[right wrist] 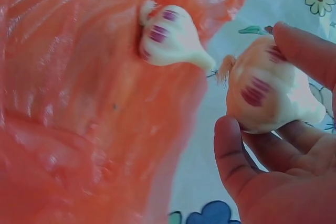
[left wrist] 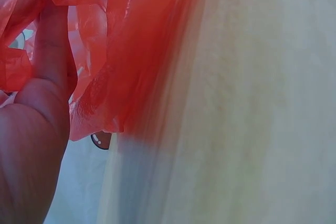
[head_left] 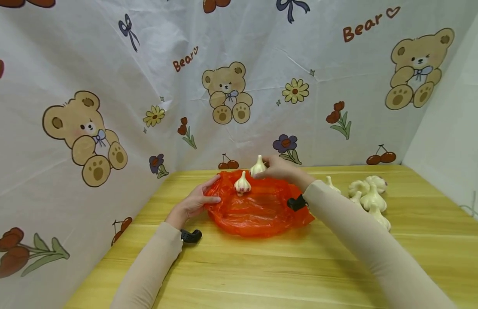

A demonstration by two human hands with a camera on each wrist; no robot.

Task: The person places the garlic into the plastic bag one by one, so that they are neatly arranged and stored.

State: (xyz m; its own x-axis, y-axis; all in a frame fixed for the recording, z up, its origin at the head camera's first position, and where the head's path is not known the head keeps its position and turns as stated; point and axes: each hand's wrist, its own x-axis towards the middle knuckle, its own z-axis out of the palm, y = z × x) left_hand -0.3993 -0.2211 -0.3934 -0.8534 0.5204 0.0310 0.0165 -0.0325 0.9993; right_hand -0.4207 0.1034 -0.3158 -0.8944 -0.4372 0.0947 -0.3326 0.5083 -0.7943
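Note:
A red plastic bag (head_left: 258, 214) lies spread on the table, its mouth facing the head camera. My left hand (head_left: 198, 199) holds the bag's left edge, thumb in front and fingertips behind; the left wrist view has red plastic (left wrist: 136, 51) draped over those fingers. Between thumb and fingers, my right hand (head_left: 279, 168) grips a garlic bulb (right wrist: 268, 90) raised over the bag's far edge, its stem pointing up in the head view. Another garlic bulb (head_left: 242, 185), white with purple marks, rests on the bag's plastic near the left hand.
Several more garlic bulbs (head_left: 373, 198) sit in a loose group on the right of the wooden table (head_left: 239, 274), partly hidden by the right sleeve (head_left: 351, 223). Behind the table hangs a white cloth (head_left: 262, 38) printed with bears. A thin cable (head_left: 472, 210) shows at the far right.

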